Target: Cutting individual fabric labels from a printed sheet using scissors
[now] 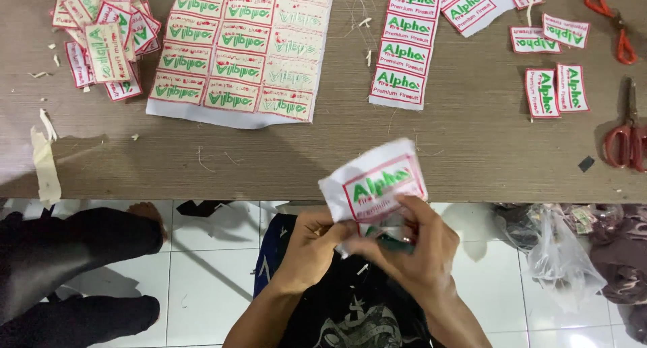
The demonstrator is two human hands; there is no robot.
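Head view: both hands, left (pixel 311 243) and right (pixel 412 250), pinch one patch (pixel 374 179) below the surface (pixel 472 139) edge; scissors (pixel 625 136) lie right of it.

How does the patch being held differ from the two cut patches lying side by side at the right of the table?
The white embroidered patch in both hands has a wide untrimmed white margin; the pair of trimmed red-bordered patches is cut close to the border. The held patch is lifted and bent; the pair lies flat, lettering turned sideways. All share red borders and green lettering.
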